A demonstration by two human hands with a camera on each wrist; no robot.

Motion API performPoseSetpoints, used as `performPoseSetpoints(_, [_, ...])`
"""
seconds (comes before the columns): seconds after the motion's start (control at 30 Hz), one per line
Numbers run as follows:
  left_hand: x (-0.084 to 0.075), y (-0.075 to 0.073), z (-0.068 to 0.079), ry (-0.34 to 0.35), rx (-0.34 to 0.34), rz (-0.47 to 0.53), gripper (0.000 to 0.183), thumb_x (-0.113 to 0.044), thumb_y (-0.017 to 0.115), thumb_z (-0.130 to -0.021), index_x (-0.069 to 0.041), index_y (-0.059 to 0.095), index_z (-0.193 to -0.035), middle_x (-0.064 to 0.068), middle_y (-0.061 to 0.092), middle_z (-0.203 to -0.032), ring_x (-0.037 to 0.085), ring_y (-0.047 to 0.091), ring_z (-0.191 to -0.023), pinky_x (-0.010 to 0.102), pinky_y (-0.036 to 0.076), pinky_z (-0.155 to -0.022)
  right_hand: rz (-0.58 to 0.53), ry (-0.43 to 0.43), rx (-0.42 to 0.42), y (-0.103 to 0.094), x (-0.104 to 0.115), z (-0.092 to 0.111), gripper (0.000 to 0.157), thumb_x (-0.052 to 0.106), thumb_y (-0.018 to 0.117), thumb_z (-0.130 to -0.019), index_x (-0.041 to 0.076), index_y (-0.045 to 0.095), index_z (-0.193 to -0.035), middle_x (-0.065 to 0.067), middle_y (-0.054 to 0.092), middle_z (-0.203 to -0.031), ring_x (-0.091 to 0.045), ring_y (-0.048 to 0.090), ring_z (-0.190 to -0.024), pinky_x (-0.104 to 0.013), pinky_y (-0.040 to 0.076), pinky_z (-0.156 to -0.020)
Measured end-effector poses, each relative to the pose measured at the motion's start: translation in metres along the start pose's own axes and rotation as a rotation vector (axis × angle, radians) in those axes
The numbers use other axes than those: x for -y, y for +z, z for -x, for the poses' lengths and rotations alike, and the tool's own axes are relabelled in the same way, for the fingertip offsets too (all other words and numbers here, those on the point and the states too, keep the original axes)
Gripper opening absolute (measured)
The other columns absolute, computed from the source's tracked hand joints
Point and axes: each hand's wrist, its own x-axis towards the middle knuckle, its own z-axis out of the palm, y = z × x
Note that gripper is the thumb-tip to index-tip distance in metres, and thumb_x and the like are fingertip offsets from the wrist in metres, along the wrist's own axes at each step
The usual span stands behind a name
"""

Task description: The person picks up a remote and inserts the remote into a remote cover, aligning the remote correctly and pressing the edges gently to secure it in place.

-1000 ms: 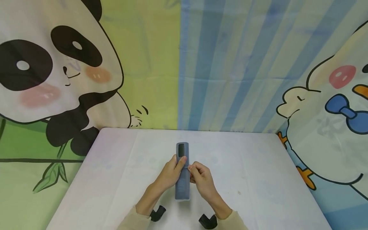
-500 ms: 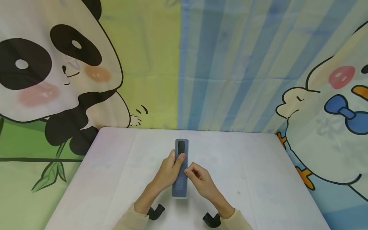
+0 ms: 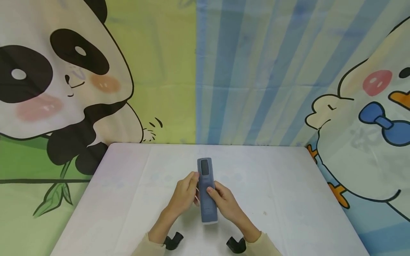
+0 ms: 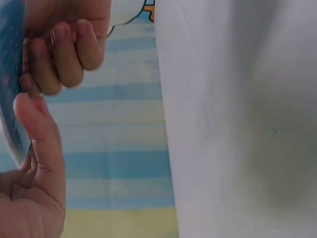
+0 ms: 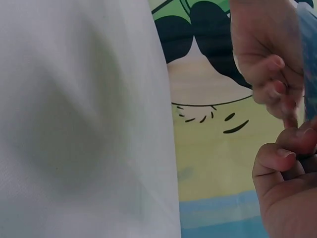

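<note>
A long, slim blue-grey case (image 3: 209,209) with a dark rectangular window near its far end is held above the white table, far end leaning slightly left. My right hand (image 3: 225,202) grips its right side, thumb on the front face and fingers curled behind. My left hand (image 3: 182,193) is at the left edge, its fingertips pinching there below the window; a thin white line shows beside them. In the left wrist view the case (image 4: 10,74) appears edge-on with a speckled blue surface. The right wrist view shows only a strip of the case (image 5: 310,64).
A white table (image 3: 144,199) spreads under both hands, its far edge meeting a printed cloth backdrop (image 3: 237,71) with a panda and a white bird. Black curved pieces (image 3: 173,241) stick out at the cuffs of both light sleeves.
My left thumb has left the front face and moved to the left edge. My right hand has gone from pinching at the right edge to gripping the case, which tilts and shifts slightly right.
</note>
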Motion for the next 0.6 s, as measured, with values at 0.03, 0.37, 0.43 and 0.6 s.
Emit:
performPoseSetpoints(0.03, [0.003,-0.002,0.002,-0.019,0.028,0.023,0.044,-0.042,0.032,-0.11,-0.008,0.055,-0.093,0.008,0.056,-0.066,0.031,0.061,-0.052,0.045,0.053,-0.044,0.02,0.015,-0.022,0.0,0.0,0.0,0.024,0.013,0.045,-0.108,-0.002,0.058,-0.123,-0.012,0.066,-0.096,-0.017,0.066,-0.08,-0.033,0.057,-0.066])
performPoseSetpoints(0.37, [0.022,-0.009,0.011,0.09,0.388,0.204,0.031,-0.019,0.042,-0.11,-0.004,0.048,-0.083,0.02,0.059,-0.068,0.044,0.059,-0.055,0.053,0.048,-0.039,0.023,0.056,-0.122,-0.006,0.0,-0.002,0.026,0.021,0.043,-0.11,0.002,0.059,-0.113,-0.008,0.058,-0.089,-0.016,0.057,-0.077,-0.027,0.048,-0.063])
performPoseSetpoints(0.43, [0.022,-0.008,0.009,0.117,0.401,0.241,0.031,-0.016,0.041,-0.11,-0.004,0.048,-0.083,0.021,0.058,-0.068,0.042,0.059,-0.054,0.052,0.048,-0.039,0.02,0.035,-0.116,-0.006,-0.001,-0.003,0.026,0.021,0.042,-0.11,0.002,0.059,-0.115,-0.008,0.059,-0.092,-0.018,0.056,-0.084,-0.028,0.048,-0.071])
performPoseSetpoints(0.6, [0.02,-0.007,0.006,0.135,0.424,0.28,0.03,-0.014,0.039,-0.11,-0.004,0.05,-0.084,0.022,0.057,-0.066,0.033,0.059,-0.051,0.049,0.05,-0.04,-0.019,0.018,-0.106,-0.003,0.0,-0.002,0.028,0.021,0.041,-0.11,0.0,0.058,-0.119,-0.009,0.062,-0.099,-0.02,0.058,-0.093,-0.032,0.049,-0.082])
